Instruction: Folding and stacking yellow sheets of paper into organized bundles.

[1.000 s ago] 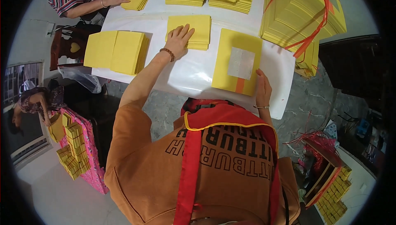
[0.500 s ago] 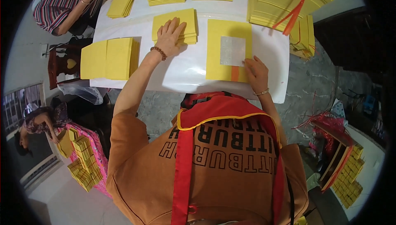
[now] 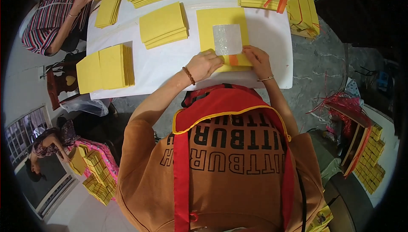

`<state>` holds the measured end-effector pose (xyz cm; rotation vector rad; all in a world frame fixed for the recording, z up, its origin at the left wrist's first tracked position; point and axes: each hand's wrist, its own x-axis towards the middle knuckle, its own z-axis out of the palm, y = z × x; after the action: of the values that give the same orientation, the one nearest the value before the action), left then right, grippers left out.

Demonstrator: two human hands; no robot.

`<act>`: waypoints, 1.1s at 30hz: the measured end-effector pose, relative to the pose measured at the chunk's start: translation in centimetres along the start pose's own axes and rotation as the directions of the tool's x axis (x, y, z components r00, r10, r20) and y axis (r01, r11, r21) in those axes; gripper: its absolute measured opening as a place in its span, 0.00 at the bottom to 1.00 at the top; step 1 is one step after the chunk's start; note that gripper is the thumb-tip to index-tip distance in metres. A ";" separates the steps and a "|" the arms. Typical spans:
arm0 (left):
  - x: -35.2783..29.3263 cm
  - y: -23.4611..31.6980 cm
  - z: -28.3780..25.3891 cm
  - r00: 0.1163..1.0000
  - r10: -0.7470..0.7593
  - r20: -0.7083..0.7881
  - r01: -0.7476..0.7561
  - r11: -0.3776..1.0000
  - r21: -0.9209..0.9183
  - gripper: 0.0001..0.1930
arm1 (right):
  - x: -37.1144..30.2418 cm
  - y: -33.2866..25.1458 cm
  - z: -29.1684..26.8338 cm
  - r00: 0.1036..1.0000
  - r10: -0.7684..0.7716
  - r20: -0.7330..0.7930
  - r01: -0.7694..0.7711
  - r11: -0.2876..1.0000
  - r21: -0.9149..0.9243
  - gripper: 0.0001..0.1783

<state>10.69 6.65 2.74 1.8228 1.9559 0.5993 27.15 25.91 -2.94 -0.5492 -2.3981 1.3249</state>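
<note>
I see left grip [image 3: 205, 65] and right grip [image 3: 258, 60], fingers curled at near corners of the yellow sheet [image 3: 207, 30]; can't tell if clamped. Sheet lies on the counter [image 3: 272, 36], between and beyond them. Looks like edge-folding; next move calls for even pressing.

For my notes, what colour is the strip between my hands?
The strip is orange, clearest in the head view.
</note>
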 end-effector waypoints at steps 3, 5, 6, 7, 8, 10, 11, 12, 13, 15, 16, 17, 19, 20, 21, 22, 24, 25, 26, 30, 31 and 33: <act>0.5 -1.0 -0.1 0.990 -0.075 -0.122 0.053 0.983 -0.178 0.11 | 0.5 0.2 0.1 0.998 0.068 -0.016 -0.061 0.960 0.273 0.14; 0.5 -1.1 0.0 0.982 -0.166 -0.092 0.141 0.962 -0.235 0.11 | 0.4 0.4 -0.1 0.997 0.066 -0.039 -0.048 0.932 0.359 0.15; 0.5 -1.1 -0.2 0.965 -0.257 -0.058 0.230 0.930 -0.287 0.11 | 0.3 0.4 -0.2 0.998 0.057 0.003 -0.054 0.928 0.368 0.15; 0.6 -1.0 -0.3 0.965 -0.256 -0.058 0.230 0.930 -0.287 0.11 | 0.3 0.5 -0.4 0.998 0.047 0.046 -0.061 0.925 0.376 0.15; 0.6 -0.9 -0.4 0.963 -0.267 -0.045 0.242 0.923 -0.300 0.10 | 0.2 0.5 -0.5 0.998 0.048 0.047 -0.062 0.925 0.375 0.15; 0.5 -0.7 -0.4 0.959 -0.280 -0.031 0.256 0.914 -0.315 0.10 | -0.1 0.2 -0.7 0.993 0.057 0.106 -0.081 0.966 0.247 0.14; 0.4 -0.8 -0.2 0.978 -0.162 -0.131 0.129 0.965 -0.229 0.08 | -0.4 0.0 -0.5 0.992 0.058 0.108 -0.083 0.966 0.247 0.14; 0.3 -0.6 -0.1 0.975 -0.034 -0.218 0.006 0.992 -0.129 0.07 | -0.6 -1.0 -0.3 1.000 -0.018 -0.009 0.020 0.977 0.211 0.14; 0.2 -0.4 -0.1 0.975 -0.036 -0.217 0.008 0.991 -0.131 0.07 | -0.6 -1.5 -0.2 0.988 -0.098 -0.123 0.118 0.980 0.163 0.16; 0.1 0.3 0.1 0.938 0.182 -0.294 -0.123 0.971 0.207 0.05 | -0.7 -0.6 0.0 0.990 -0.105 -0.094 0.119 0.980 0.157 0.20; 0.0 0.4 0.2 0.939 0.181 -0.294 -0.123 0.971 0.205 0.05 | -0.8 -0.2 0.0 0.991 -0.112 -0.068 0.121 0.981 0.152 0.25; -0.1 0.4 0.5 0.931 0.225 -0.288 -0.156 0.957 0.243 0.05 | -0.9 0.2 -0.2 0.992 -0.111 -0.067 0.120 0.981 0.151 0.25; -0.3 0.1 1.2 0.922 0.267 -0.281 -0.186 0.941 0.283 0.07 | -0.7 0.0 -0.5 0.992 -0.080 0.099 0.077 0.996 0.034 0.29; -0.5 -0.2 1.5 0.915 0.302 -0.266 -0.219 0.929 0.299 0.09 | -0.7 0.1 -0.5 0.992 -0.081 0.100 0.078 0.996 0.034 0.29; -0.6 -0.1 1.6 0.907 0.337 -0.251 -0.253 0.915 0.315 0.11 | -0.7 0.1 -0.5 0.991 -0.086 0.106 0.084 0.996 0.030 0.30; -0.6 -0.1 1.6 0.907 0.337 -0.251 -0.252 0.915 0.315 0.11 | -0.7 0.1 -0.5 0.989 -0.092 0.112 0.090 0.996 0.027 0.31; -0.5 -0.1 1.5 0.887 0.380 -0.261 -0.265 0.884 0.385 0.12 | -0.9 -0.4 -0.3 0.994 -0.087 0.062 0.084 0.995 0.051 0.32; -0.5 0.0 1.4 0.887 0.380 -0.262 -0.264 0.884 0.386 0.12 | -0.9 -0.6 -0.3 0.997 -0.081 0.011 0.080 0.994 0.076 0.32; -0.5 0.0 1.2 0.900 0.368 -0.233 -0.260 0.884 0.389 0.12 | -0.9 -0.4 -0.2 0.997 -0.082 0.011 0.081 0.994 0.076 0.32; -0.4 0.6 -0.3 0.925 0.343 -0.162 -0.249 0.871 0.424 0.14 | -0.7 -0.8 0.1 0.975 -0.196 -0.108 0.179 0.972 -0.153 0.26; -0.4 0.4 -0.2 0.926 0.343 -0.161 -0.249 0.870 0.425 0.14 | -0.7 -1.2 0.2 0.973 -0.192 -0.126 0.163 0.964 -0.213 0.25; -0.4 0.0 0.2 0.927 0.343 -0.150 -0.247 0.862 0.443 0.14 | -0.6 -0.7 0.2 0.969 -0.222 -0.106 0.198 0.959 -0.205 0.24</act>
<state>10.81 6.31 2.53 2.4521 2.0841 0.5241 27.42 25.16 -2.54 -0.4019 -2.4147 0.9459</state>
